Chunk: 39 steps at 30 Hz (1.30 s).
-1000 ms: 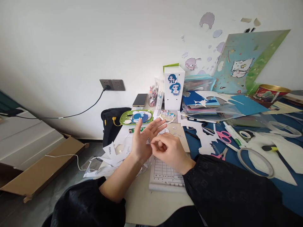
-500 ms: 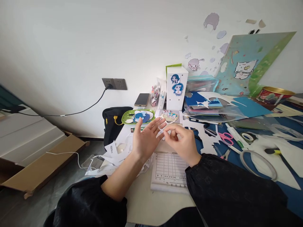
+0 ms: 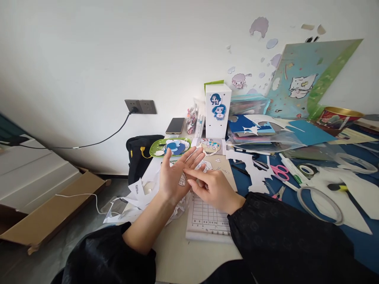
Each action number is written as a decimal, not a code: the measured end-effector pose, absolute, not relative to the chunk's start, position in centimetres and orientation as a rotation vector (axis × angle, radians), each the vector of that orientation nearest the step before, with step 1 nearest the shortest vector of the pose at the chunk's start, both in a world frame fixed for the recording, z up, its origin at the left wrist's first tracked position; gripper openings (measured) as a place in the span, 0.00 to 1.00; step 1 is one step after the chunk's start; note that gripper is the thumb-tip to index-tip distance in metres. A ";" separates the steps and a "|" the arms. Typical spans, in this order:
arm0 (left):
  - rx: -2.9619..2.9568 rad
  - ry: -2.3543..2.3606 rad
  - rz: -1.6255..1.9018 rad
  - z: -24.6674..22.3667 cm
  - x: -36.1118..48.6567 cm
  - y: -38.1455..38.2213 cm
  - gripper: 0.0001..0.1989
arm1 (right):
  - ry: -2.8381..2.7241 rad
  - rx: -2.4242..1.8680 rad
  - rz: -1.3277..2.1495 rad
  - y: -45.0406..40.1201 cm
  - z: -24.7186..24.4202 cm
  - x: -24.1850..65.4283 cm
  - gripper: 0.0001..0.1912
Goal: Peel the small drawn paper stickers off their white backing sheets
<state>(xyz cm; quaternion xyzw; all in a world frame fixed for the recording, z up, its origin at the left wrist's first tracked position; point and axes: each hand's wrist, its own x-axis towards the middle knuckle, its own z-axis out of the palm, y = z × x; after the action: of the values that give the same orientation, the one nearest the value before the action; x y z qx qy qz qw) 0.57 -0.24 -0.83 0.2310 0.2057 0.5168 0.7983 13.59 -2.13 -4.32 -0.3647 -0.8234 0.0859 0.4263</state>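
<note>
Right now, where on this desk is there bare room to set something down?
Bare: the near desk strip, bordered by the printed grid and both black sleeves. Crowded: the right side, with pink scissors and cut paper; the left edge, under paper scraps.

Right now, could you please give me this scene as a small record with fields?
Left hand: open, palm up, a small line-marked paper cutout against the palm
Right hand: index finger extended over the left palm, contact unclear
Beyond the hands: green tray holding blue-and-white cutouts; smartphone behind it
Right side: pink-handled scissors
</note>
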 end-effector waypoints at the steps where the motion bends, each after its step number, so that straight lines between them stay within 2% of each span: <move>1: 0.498 0.439 1.110 -0.8 0.6 -0.3 0.31 | -2.057 -0.915 0.196 -2.1 -4.3 13.6 0.18; 8: 0.507 0.420 1.110 -1.0 0.5 -0.1 0.31 | -2.097 -0.793 0.030 -2.5 -4.2 13.4 0.16; 12: 0.513 0.428 1.120 -0.9 0.5 -0.2 0.31 | -2.026 -0.861 0.027 -2.4 -4.2 13.6 0.16; 21: 0.568 0.503 1.082 -0.9 1.4 -0.8 0.31 | -1.847 -0.983 0.318 -2.5 -4.6 12.7 0.08; 26: 0.546 0.505 1.076 -0.8 1.3 -0.7 0.30 | -1.738 -1.014 0.641 -3.0 -3.9 12.4 0.05; 32: 0.521 0.471 1.110 -0.7 0.8 -0.3 0.30 | -1.734 -0.907 1.014 -2.6 -3.3 13.3 0.11; 39: 0.495 0.457 1.069 -0.6 1.0 -0.8 0.31 | -1.778 -0.992 0.869 -2.6 -3.9 13.1 0.06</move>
<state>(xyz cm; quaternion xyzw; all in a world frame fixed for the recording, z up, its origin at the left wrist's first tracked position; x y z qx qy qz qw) 1.02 -0.78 -0.60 0.2312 0.2136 0.4997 0.8070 13.06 -2.57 -3.87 -0.4007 -0.7182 0.3511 0.4475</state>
